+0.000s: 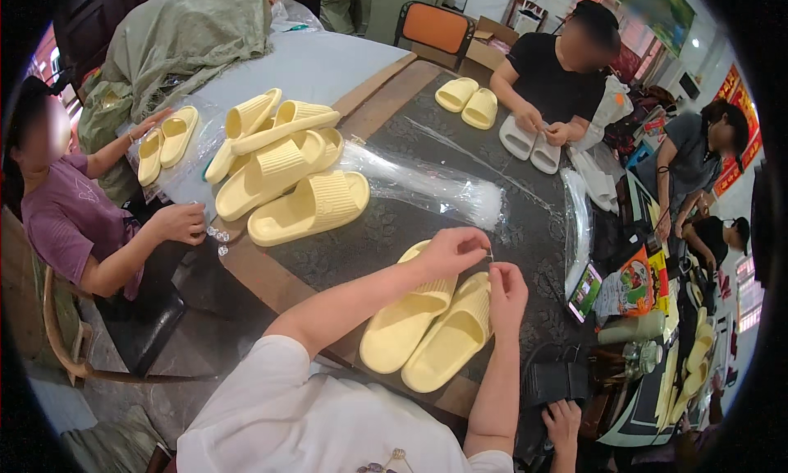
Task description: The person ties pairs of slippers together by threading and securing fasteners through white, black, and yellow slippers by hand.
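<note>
A pair of pale yellow slippers lies side by side on the dark tabletop right in front of me. Over their far end my left hand is closed in a pinch. My right hand pinches close beside it, above the right slipper. A thin, short strand shows between the two sets of fingertips, too small to name. Beyond my hands lies a bundle of clear plastic strands in a transparent bag. Left of it is a pile of yellow slippers.
On the left a person touches another yellow pair. Across the table someone in black handles white slippers, near a yellow pair. A phone and snack bags stand at right. Another person's hand is at lower right.
</note>
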{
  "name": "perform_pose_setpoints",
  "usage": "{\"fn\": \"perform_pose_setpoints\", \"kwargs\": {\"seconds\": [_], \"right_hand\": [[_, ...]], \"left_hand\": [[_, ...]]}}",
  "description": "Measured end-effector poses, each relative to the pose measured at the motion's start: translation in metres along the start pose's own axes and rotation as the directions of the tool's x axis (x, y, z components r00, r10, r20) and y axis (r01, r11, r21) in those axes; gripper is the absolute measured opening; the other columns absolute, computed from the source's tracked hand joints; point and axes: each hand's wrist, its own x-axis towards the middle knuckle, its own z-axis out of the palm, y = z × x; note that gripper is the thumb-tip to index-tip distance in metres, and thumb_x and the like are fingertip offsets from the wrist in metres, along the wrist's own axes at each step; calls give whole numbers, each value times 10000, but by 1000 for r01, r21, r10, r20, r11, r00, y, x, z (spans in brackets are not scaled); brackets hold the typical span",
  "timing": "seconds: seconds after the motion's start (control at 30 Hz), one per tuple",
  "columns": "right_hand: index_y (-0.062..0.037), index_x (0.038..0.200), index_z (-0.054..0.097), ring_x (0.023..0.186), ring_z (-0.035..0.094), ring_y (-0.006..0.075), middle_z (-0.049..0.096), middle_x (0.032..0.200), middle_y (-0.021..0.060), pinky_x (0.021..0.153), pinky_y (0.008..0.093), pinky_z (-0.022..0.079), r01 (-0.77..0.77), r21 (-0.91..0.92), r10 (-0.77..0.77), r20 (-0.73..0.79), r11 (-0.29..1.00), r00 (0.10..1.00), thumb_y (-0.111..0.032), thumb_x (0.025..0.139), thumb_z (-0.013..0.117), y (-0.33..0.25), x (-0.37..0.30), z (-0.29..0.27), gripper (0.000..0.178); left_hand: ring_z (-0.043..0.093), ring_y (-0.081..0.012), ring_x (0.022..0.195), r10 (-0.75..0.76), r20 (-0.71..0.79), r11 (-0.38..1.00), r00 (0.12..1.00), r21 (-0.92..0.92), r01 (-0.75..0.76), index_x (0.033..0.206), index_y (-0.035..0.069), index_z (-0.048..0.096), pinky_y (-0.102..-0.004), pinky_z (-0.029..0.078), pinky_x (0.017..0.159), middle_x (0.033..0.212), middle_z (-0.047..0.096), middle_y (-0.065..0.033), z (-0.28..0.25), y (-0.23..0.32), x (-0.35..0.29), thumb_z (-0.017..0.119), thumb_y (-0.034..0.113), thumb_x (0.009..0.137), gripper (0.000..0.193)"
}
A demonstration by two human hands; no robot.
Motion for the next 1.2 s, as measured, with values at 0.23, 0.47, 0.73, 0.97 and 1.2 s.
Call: {"fn": "perform_pose_setpoints", "kwargs": {"seconds": [0.23,0.47,0.73,0.97,1.2], "right_hand": [[-17,953,630,715,551,70,610,812,-5,654,220,447,-14,143,27,-88,990,996,-143,923,613,5,-6,6,130],[-59,961,640,651,474,18,560,768,-60,573,180,377,-82,168,95,-72,982,993,-173,918,637,16,5,10,122],[-33,946,619,737,510,25,580,817,-47,658,193,423,-92,230,109,-60,969,992,-141,941,601,11,2,6,110],[-29,952,612,714,514,25,580,808,-46,648,192,429,-65,251,87,-77,966,993,-145,941,606,26,3,4,117],[-32,946,608,727,514,24,582,812,-44,656,188,427,-65,234,89,-97,970,991,-151,939,611,22,5,5,119]], "left_hand": [[562,-48,744,-33,45,991,998,-126,39,938,35,687,-214,458,654,807,648,16,3,3,1,702,155,855,147],[617,-85,813,-191,22,975,981,-112,193,942,2,713,-252,494,752,879,702,-23,-9,1,4,716,159,828,194],[541,-43,746,-140,22,990,990,-1,140,960,13,674,-211,442,671,799,632,27,3,1,3,676,140,871,155],[552,-65,763,-61,164,978,985,205,27,971,13,657,-232,453,693,824,626,8,6,-4,1,663,151,877,167],[574,-107,834,-129,-50,985,990,107,134,972,31,656,-268,463,764,874,640,-28,2,-7,7,669,154,864,165]]}}
